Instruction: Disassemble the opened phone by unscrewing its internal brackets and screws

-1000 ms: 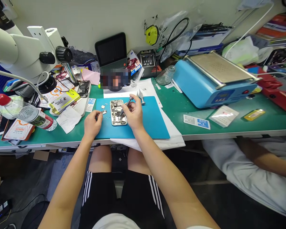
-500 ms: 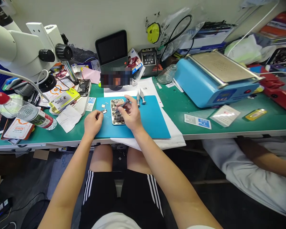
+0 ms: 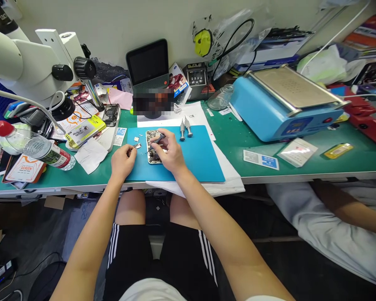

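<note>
Gripping, in the right hand (image 3: 172, 153), a slim dark-grey tool (image 3: 158, 139), with opened, pale-framed rectangular phone (image 3: 153, 152) beneath that hand and left hand (image 3: 124, 161) curled, contents indiscernible, risking scratched circuitry (image 3: 150, 137) from tip slippage.

Phone (image 3: 153, 157) on mat (image 3: 203, 159), screwdrivers (image 3: 188, 128) right

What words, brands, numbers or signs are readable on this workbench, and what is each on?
"SCREEN": on the flat white box with orange print at left.
Too small or blurred to read, among others:
red label of the clear plastic bottle
flat yellow box
blue-and-white card at right
panel of the boxy blue machine
black tube of the white microscope
opened silver phone
</note>
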Demonstrator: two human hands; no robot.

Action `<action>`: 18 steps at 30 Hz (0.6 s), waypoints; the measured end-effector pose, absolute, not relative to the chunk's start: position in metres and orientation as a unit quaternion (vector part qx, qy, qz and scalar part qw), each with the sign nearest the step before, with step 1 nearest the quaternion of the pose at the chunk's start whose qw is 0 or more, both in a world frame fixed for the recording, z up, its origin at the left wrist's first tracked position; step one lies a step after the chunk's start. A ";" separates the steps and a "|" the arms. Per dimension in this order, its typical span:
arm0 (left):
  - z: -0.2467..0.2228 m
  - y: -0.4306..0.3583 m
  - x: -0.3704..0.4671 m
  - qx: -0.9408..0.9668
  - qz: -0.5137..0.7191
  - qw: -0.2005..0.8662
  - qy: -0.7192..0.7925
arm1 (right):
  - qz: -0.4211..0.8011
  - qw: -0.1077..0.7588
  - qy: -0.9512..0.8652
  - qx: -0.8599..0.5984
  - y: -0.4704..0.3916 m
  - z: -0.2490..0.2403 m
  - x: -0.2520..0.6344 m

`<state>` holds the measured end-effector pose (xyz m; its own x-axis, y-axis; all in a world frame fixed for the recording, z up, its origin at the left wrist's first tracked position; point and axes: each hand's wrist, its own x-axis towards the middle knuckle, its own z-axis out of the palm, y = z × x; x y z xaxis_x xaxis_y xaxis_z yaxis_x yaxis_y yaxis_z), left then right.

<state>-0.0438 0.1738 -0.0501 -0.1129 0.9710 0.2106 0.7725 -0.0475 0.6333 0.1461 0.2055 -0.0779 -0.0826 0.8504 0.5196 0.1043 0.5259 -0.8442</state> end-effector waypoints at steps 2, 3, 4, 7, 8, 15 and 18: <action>-0.050 0.174 -0.044 0.648 0.322 0.154 0.673 | 0.319 0.567 -0.665 -0.366 0.205 -0.078 0.146; -0.050 0.174 -0.044 0.648 0.322 0.153 0.673 | 0.317 0.565 -0.667 -0.368 0.205 -0.078 0.146; -0.050 0.174 -0.043 0.648 0.322 0.153 0.673 | 0.316 0.565 -0.668 -0.368 0.205 -0.078 0.146; -0.050 0.173 -0.043 0.649 0.320 0.152 0.673 | 0.311 0.566 -0.669 -0.369 0.204 -0.077 0.146; -0.050 0.173 -0.043 0.650 0.319 0.152 0.673 | 0.310 0.566 -0.669 -0.369 0.204 -0.077 0.146; -0.051 0.174 -0.044 0.661 0.308 0.137 0.671 | 0.317 0.564 -0.667 -0.369 0.204 -0.076 0.146; -0.052 0.172 -0.043 0.680 0.304 0.120 0.656 | 0.331 0.579 -0.652 -0.362 0.205 -0.075 0.146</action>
<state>-0.0431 0.1719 -0.0518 -0.0460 0.9656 0.2560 0.8202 -0.1098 0.5614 0.1461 0.2046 -0.0754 -0.0680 0.8546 0.5149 0.0886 0.5192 -0.8501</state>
